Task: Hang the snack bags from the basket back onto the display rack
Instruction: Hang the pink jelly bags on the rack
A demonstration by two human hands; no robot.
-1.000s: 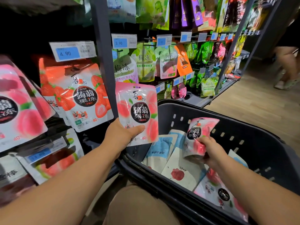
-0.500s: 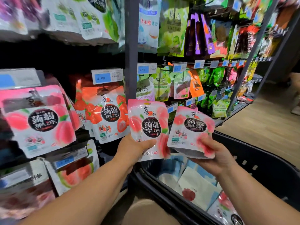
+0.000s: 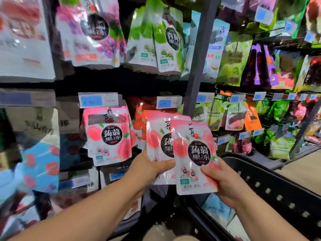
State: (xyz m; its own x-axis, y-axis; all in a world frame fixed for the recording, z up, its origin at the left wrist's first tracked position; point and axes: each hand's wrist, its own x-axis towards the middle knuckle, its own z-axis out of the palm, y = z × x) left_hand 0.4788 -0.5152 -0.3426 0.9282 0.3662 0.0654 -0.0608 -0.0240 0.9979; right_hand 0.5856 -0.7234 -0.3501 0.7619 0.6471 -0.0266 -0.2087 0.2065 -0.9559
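Higher than half a second earlier, both peach bags had come together, the right one overlapping the front of the left.

Behind them stood the display rack (image 3: 199, 66), crowded with hanging pouches under blue price tags. At lower right, the black basket (image 3: 278, 190) held at least a pale blue bag (image 3: 217, 209). Just left of the hands, a matching hanging peach bag (image 3: 109, 136) marked the likely peg.

The left-hand bag (image 3: 159, 141) sat behind the right-hand bag (image 3: 194, 153). Both were upright in front of the rack, and neither was on a peg. The left hand (image 3: 149, 168) gripped its bag with the thumb across the front. The right hand (image 3: 224, 181) pinched its bag's lower right corner, fingers curled behind.

This looked like the carry-to-rack step. Next, each bag's top would need lining up with that peg, one at a time.
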